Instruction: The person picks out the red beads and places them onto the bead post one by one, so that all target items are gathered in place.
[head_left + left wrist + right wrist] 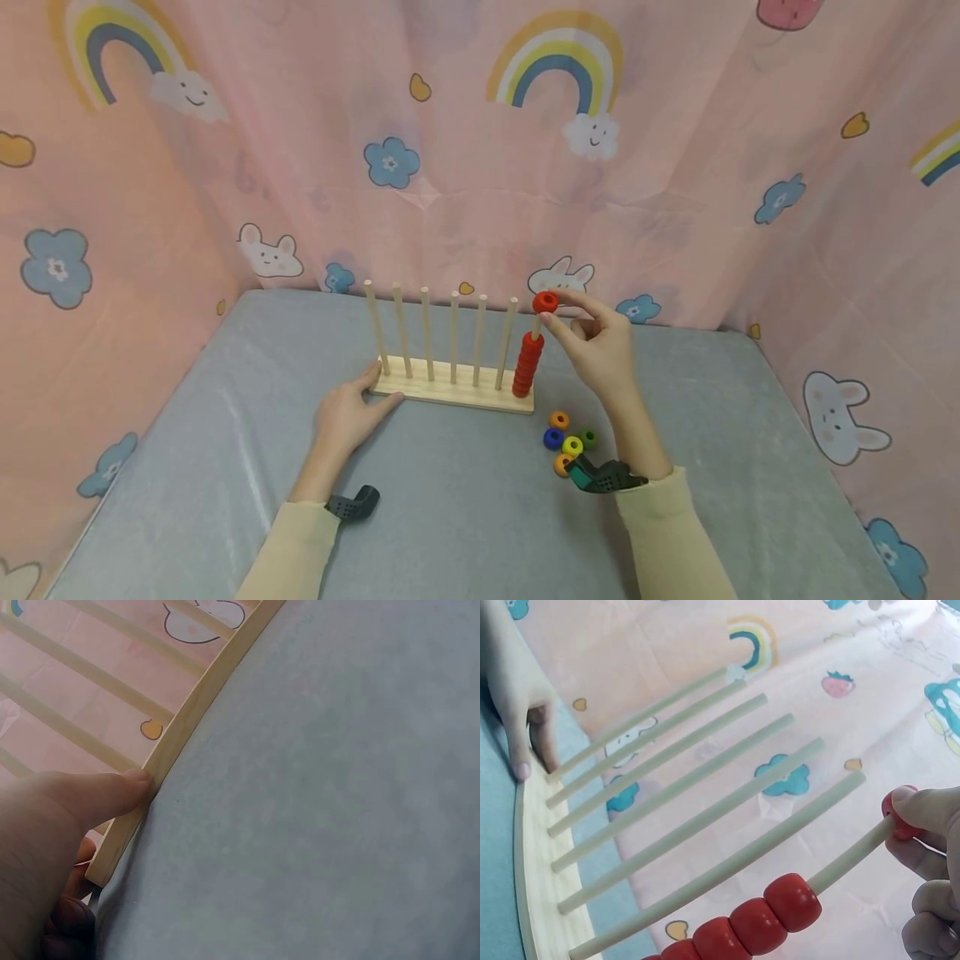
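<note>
A wooden peg rack [450, 385] with a row of upright pegs stands on the table. Its rightmost peg carries a stack of red beads [528, 365]; the other pegs are bare. At the top of that peg my right hand [600, 346] pinches one red bead [545, 302] between thumb and finger. In the right wrist view this bead [902, 812] sits at the peg's tip. My left hand [348, 417] grips the left end of the base, thumb on the front edge, as the left wrist view also shows. Its other fingers are partly hidden behind the base [184, 724].
Right of the rack lie several loose beads: orange [558, 420], blue [553, 439], yellow [572, 446] and green [588, 438]. Another orange bead [562, 465] is partly covered by the right wrist's camera strap. A pink patterned curtain [465, 208] hangs behind the grey table [450, 517].
</note>
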`<state>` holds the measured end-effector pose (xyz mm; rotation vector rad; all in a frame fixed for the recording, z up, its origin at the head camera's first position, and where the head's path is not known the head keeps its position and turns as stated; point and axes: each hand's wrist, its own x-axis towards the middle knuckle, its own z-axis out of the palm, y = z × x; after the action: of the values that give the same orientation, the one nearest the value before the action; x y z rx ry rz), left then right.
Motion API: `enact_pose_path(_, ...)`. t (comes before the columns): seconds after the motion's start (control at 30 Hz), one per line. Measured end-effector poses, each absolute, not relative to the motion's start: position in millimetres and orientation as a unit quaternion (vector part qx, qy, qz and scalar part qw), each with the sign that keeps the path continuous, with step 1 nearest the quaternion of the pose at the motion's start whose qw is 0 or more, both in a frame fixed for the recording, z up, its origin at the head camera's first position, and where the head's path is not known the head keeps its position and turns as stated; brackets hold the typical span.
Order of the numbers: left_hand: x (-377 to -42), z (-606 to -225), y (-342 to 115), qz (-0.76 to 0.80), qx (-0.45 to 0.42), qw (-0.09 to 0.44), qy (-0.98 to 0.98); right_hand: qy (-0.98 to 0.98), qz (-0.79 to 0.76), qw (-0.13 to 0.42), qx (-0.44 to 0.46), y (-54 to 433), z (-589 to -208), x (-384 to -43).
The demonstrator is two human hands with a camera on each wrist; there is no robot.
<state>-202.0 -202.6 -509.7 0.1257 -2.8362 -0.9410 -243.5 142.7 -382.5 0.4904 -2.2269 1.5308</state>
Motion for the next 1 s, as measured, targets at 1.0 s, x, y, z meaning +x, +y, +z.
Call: enact_pose_path(1.0, -202.0, -510.1, -202.6, -0.318, 0.037, 0.075, -0.945, -0.785, 0.563, 0.187, 0.179, 139.1, -392.1, -240.6)
